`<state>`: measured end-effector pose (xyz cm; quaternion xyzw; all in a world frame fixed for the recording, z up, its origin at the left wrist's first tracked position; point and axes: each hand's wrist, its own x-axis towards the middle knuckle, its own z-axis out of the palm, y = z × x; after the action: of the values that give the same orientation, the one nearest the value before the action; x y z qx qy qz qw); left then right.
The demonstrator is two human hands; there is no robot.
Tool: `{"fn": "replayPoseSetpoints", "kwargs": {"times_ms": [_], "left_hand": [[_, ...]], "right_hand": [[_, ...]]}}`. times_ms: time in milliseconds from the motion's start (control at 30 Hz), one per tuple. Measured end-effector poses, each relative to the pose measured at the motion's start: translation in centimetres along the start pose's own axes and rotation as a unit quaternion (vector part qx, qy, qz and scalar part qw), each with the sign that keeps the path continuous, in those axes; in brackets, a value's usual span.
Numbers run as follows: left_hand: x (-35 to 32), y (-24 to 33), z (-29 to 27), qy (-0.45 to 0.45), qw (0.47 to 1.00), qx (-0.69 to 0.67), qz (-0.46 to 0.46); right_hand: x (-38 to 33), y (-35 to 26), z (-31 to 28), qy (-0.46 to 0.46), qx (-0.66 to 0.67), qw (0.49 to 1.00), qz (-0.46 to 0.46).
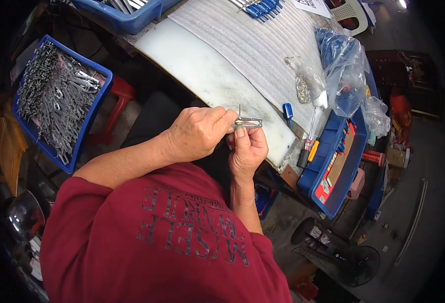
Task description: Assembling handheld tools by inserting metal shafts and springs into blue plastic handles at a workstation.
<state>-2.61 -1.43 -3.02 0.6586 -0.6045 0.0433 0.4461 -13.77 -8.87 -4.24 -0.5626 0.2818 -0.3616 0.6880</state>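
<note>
My left hand (200, 129) is closed, thumb and fingers pinched at one end of a small silver metal part with a slotted, frame-like body (254, 122). My right hand (248, 150) grips the same part from below, its thumb pressed near the brass-coloured joint. A thin pin or blade points up from that joint. The fingers hide much of the part, so its exact kind cannot be made out. Both hands are just off the near edge of the white worktable (202, 65). On the table to their right lies a small blue-handled piece (287, 110).
At left, a blue crate (106, 91) holds many grey metal parts; a red stool (116, 103) stands beside it. Screwdrivers (313, 150) lie by a blue tray (333, 199) at right. Plastic bags (341, 70), small metal pieces (303, 88) and blue-handled tools (264, 9) lie farther back.
</note>
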Motion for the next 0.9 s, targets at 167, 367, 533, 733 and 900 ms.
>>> {"fn": "replayPoseSetpoints", "kwargs": {"times_ms": [167, 367, 533, 733, 900], "left_hand": [[-0.2, -0.3, -0.1, -0.007, 1.0, 0.009, 0.002], [-0.3, -0.4, -0.6, -0.041, 0.999, 0.023, 0.015], [-0.6, -0.2, -0.5, -0.06, 0.997, 0.027, 0.033], [-0.9, -0.1, -0.7, -0.117, 0.992, 0.029, 0.039], [-1.0, -0.1, -0.9, -0.119, 0.991, 0.02, 0.064]], "right_hand": [[0.5, -1.1, -0.7, -0.051, -0.037, 0.997, 0.038], [2.1, -3.3, -2.8, -0.053, -0.068, 0.994, 0.06], [2.4, -3.9, -2.8, -0.157, -0.22, 0.961, 0.061], [2.4, -4.1, -2.8, -0.185, -0.216, 0.95, 0.128], [2.4, -3.9, -3.0, -0.218, -0.243, 0.936, 0.134]]}}
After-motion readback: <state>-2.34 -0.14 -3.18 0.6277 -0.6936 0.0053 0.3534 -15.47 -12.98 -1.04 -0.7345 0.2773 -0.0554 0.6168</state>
